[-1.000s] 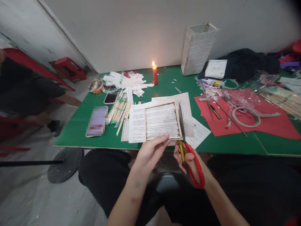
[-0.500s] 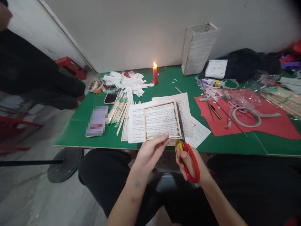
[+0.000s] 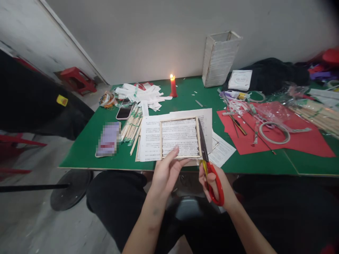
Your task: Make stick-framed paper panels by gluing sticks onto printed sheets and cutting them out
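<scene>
My left hand is closed on the lower edge of a printed sheet of paper with a thin wooden stick frame on it, its thumb lying over the frame's bottom bar. In my right hand are scissors with red and yellow handles. Their dark blades point away from me along the frame's right side, against the paper. Dark glue-like marks line the inner right edge of the frame. More printed paper lies beneath and to the right.
A lit red candle stands at the back of the green table. Bundled sticks, white strips and two phones lie left. Red paper with tape and tools lies right; behind stands a tall box. Someone in dark clothes is at left.
The framed sheet has shifted slightly left in view with my left hand. The scissor blades look more closed together along the frame's right side. The person at left has moved.
</scene>
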A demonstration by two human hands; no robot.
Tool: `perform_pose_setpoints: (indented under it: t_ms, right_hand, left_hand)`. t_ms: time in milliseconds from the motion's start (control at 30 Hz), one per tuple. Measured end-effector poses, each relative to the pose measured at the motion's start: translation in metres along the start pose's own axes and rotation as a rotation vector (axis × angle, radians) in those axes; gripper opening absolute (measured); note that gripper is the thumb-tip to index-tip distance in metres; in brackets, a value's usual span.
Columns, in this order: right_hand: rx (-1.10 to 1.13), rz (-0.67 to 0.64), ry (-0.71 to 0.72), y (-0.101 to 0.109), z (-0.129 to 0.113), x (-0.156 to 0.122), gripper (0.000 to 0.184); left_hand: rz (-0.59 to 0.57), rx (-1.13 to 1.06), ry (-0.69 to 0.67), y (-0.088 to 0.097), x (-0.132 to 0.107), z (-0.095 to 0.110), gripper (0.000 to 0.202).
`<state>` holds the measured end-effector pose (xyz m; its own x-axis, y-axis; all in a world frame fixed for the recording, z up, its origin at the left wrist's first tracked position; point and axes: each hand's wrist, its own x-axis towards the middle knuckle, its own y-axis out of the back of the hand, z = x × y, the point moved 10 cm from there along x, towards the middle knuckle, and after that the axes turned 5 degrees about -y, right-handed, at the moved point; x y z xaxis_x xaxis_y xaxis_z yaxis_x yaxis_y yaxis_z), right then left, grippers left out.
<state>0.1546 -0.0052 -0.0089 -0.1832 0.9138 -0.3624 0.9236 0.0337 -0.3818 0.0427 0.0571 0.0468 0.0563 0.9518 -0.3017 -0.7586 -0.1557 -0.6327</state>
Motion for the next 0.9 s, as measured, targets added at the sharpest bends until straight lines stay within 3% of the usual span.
perform_pose_setpoints:
  t_ms: [233,433,533,667,800,900]
  right_hand:
    - [-0.210,-0.001,0.222,0.000,-0.029,-0.002,0.073]
    - [-0.325,0.065,0.243,0.024,-0.033,0.006,0.072]
    - [-0.307,0.098,0.249,0.030,-0.041,0.006,0.063]
    - [-0.247,0.116,0.226,0.038,-0.057,0.008,0.065]
    - [-0.228,0.231,0.173,0.062,-0.076,0.015,0.066]
    - [-0.249,0.323,0.240,0.084,-0.100,0.018,0.065]
  left_hand:
    - [-0.031,0.038,0.057,-0.002,-0.005,-0.011,0.055]
    - [-0.062,0.070,0.129,-0.007,-0.009,-0.024,0.060]
    - [-0.095,0.063,0.123,-0.017,-0.007,-0.026,0.058]
    - [-0.106,0.052,0.129,-0.034,0.002,-0.031,0.056]
    - [-0.155,0.030,0.145,-0.062,0.017,-0.045,0.049]
    - [-0.176,0.020,0.158,-0.078,0.030,-0.057,0.038]
